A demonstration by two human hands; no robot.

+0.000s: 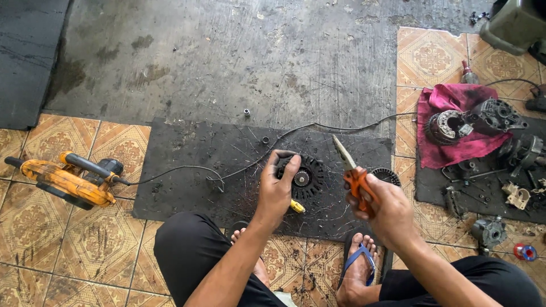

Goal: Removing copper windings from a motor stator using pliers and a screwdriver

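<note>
I sit on the floor with a black rubber mat in front of me. My left hand rests on a round black finned part lying on the mat, fingers curled over its left edge. A yellow-tipped tool lies just below that hand. My right hand grips orange-handled pliers, jaws pointing up and left, held above the mat to the right of the round part. A second dark ribbed disc lies behind the pliers.
A yellow and black blower lies on the tiles at left, its cord running across the mat. At right, a pink cloth holds a wound stator and a metal housing; several small parts lie scattered on another dark mat. My feet are in blue sandals.
</note>
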